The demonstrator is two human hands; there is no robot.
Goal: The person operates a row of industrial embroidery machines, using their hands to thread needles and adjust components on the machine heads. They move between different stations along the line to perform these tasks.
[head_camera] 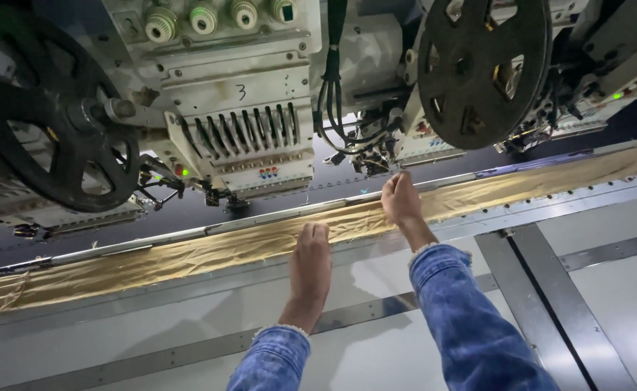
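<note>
My left hand [310, 269] lies flat, palm down, with its fingertips on a long strip of tan fabric [188, 253] that runs along the metal frame rail [260, 219] of an embroidery machine. Further out, my right hand [401, 199] reaches over the strip, fingers pinched together at the needle area under a machine head [376, 156]. What the fingers pinch is too small to make out. Both arms wear blue denim sleeves.
White embroidery heads [242, 123] with thread guides and knobs hang above the rail. Large black spoked reels [43, 108] [481, 69] stand at the left and upper right. A grey-white table surface [608, 304] with dark metal strips lies near me.
</note>
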